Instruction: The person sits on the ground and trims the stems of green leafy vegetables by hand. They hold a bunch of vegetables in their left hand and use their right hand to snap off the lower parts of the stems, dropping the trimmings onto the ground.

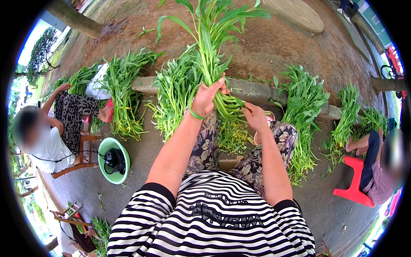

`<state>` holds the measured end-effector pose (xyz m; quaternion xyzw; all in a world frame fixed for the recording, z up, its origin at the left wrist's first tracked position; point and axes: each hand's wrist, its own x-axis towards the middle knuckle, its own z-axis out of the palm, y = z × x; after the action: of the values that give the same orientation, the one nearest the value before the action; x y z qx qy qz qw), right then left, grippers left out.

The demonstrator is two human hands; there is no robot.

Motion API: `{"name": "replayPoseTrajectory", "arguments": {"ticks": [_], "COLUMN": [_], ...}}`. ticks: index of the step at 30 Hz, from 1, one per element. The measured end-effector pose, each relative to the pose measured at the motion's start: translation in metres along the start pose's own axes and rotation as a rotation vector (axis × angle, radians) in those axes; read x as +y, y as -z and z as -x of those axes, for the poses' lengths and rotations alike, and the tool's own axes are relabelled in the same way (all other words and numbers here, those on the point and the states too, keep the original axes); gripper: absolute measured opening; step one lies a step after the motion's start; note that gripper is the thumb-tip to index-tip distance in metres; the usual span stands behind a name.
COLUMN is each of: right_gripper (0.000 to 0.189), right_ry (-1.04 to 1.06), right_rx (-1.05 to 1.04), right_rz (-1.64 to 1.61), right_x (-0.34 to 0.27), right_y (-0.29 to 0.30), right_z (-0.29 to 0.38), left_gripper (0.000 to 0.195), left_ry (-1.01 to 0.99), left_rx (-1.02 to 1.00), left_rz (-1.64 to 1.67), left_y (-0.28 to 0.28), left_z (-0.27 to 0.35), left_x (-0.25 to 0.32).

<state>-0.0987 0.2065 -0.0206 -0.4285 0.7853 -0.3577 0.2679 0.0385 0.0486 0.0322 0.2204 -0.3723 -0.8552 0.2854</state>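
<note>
My left hand [205, 96], with a green band at its wrist, is closed around a bunch of long-stemmed leafy greens [208, 61], likely water spinach. The leaves point away from me and the stem ends come down towards the right. At those lower stems is my right hand [256, 116], its thumb and fingers pinched on a green stem or leaf. Beneath the bunch, between my legs, lies a heap of yellowed leaves and trimmings [236, 135]. A large pile of greens [179, 86] leans on the stone kerb just left of the bunch.
More greens [301, 106] lie over the kerb [250, 90] at right, others [123, 93] at left. A green basin [114, 160] holds a black object. People sit at both sides, one near a red plastic stool [351, 183]. Beyond the kerb are bare soil and a round cover [295, 13].
</note>
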Motion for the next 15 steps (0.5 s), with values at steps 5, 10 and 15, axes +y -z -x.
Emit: {"name": "replayPoseTrajectory", "arguments": {"ticks": [5, 10, 15], "right_gripper": [0.043, 0.059, 0.058], "right_ry": [-0.158, -0.287, -0.304], "right_rx": [-0.118, -0.191, -0.183], "right_rz": [-0.418, -0.642, -0.75], "right_x": [0.006, 0.006, 0.004], "right_y": [0.005, 0.014, 0.016], "right_z": [0.0, 0.0, 0.002], "left_gripper": [0.034, 0.032, 0.032], "left_ry": [0.01, -0.005, -0.014], "left_rx": [-0.005, -0.01, -0.001], "left_rz": [-0.004, -0.002, -0.004], "left_y": [-0.001, 0.003, 0.006], "left_z": [-0.001, -0.001, 0.0], "left_x": [0.002, 0.002, 0.002]}}
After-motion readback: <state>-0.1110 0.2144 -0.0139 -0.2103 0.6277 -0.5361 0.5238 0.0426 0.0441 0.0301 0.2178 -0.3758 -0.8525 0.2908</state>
